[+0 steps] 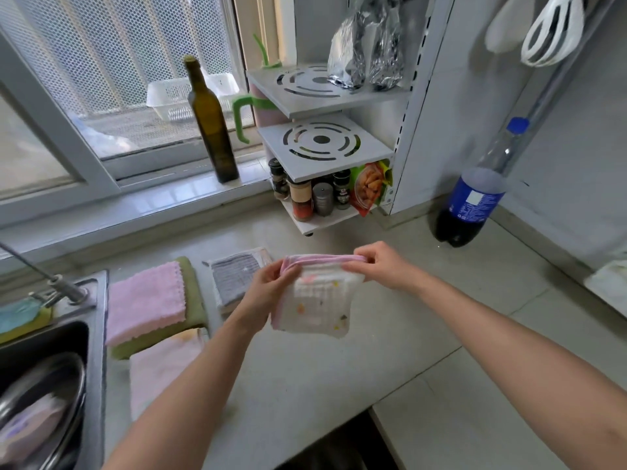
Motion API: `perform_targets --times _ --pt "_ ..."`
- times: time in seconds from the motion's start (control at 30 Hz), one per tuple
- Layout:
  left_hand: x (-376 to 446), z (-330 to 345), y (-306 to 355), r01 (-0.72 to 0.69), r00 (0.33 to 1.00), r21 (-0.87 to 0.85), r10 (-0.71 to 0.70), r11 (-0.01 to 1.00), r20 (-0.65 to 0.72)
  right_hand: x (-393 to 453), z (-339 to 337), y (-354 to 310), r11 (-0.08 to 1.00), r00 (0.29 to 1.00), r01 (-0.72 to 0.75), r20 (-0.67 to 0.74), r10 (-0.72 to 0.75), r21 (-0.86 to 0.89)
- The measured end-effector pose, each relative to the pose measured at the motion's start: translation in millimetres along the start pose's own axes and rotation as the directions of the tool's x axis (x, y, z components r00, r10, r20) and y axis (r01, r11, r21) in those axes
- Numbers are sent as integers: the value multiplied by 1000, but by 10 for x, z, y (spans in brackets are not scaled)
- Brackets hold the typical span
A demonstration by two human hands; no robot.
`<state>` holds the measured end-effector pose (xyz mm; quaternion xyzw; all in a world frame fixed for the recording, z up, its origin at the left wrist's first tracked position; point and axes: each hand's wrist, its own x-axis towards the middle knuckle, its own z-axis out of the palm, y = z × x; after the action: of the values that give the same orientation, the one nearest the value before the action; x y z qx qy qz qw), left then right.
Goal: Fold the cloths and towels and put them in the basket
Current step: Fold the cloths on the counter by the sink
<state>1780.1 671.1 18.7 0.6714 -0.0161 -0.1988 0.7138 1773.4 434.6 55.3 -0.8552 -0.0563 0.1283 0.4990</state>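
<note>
A white cloth with a pink border and small coloured prints [320, 300] hangs folded above the counter. My left hand [271, 283] pinches its top left corner and my right hand [380, 264] pinches its top right corner. On the counter to the left lie a folded pink towel [146, 300] on top of a green one [195, 300], a folded grey cloth [234, 276] behind my left hand, and a pale pink cloth [159, 371] nearer to me. A white plastic basket [176, 96] stands outside behind the window mesh.
A sink [44, 351] holding a metal pot sits at the left with its tap [51, 279]. A dark glass bottle [212, 127] stands on the sill. A white rack [325, 147] with spice jars and a cola bottle [475, 198] stand at the back.
</note>
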Motion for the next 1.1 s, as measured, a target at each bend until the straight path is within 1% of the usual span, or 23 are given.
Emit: perform_targets --times 0.07,0.13,0.17,0.2,0.23,0.27,0.3,0.33,0.37,0.43,0.5,0.53,0.57,0.6,0.67,0.73,0.8,0.87,0.93,1.03,1.1 --pt "71 53 57 0 996 57 6 998 -94 21 31 -47 992 997 -17 -76 26 122" --pt "116 115 107 33 984 87 -17 996 -179 44 92 -93 974 989 -18 -142 52 228" --pt "139 139 125 66 976 78 -48 995 -212 68 120 -109 965 981 -11 -183 60 262" --pt "151 155 127 131 962 54 -114 990 -247 91 149 -128 958 971 1 -228 67 287" --pt "128 182 141 227 941 31 -211 973 -265 114 166 -140 951 959 12 -274 77 309" --pt "115 194 119 339 911 16 -324 941 -256 134 177 -146 943 947 21 -310 88 331" --pt "125 195 63 430 883 6 -419 903 -211 150 182 -146 937 938 24 -331 100 349" --pt "114 214 25 474 872 -5 -471 880 -135 162 190 -143 932 935 22 -338 109 362" --pt "94 250 -7 483 870 -25 -483 875 -96 171 201 -135 928 932 12 -341 124 371" --pt "68 336 -8 463 876 -53 -466 885 -123 184 237 -126 915 916 -19 -359 177 403" --pt "73 384 21 445 873 -13 -437 895 -216 146 270 -129 865 898 -81 -341 280 495" --pt "79 365 39 440 869 24 -419 898 -263 97 276 -116 808 905 -106 -280 320 579" --pt "68 355 79 428 869 27 -403 904 -288 30 277 -91 749 927 -127 -191 323 650" --pt "94 333 98 431 865 14 -409 902 -291 -55 274 -62 725 953 -140 -108 284 674" --pt "165 251 105 456 854 -49 -452 889 -255 -232 273 -3 812 989 -124 0 151 571" --pt "145 234 161 500 832 -51 -496 864 -248 -350 296 19 905 997 -74 43 62 418" --pt "171 228 133 535 810 -40 -526 844 -261 -358 346 12 945 999 -21 -19 29 326" --pt "158 282 138 563 789 -17 -544 826 -287 -308 384 -5 962 989 32 -145 7 270" --pt "139 342 124 548 801 43 -509 835 -315 -254 410 -16 979 975 51 -222 -7 195" --pt "128 374 83 462 853 150 -391 874 -345 -244 409 -29 998 961 59 -273 -47 37" --pt "125 349 90 386 882 143 -319 911 -348 -293 380 -57 992 956 101 -269 -119 -82"
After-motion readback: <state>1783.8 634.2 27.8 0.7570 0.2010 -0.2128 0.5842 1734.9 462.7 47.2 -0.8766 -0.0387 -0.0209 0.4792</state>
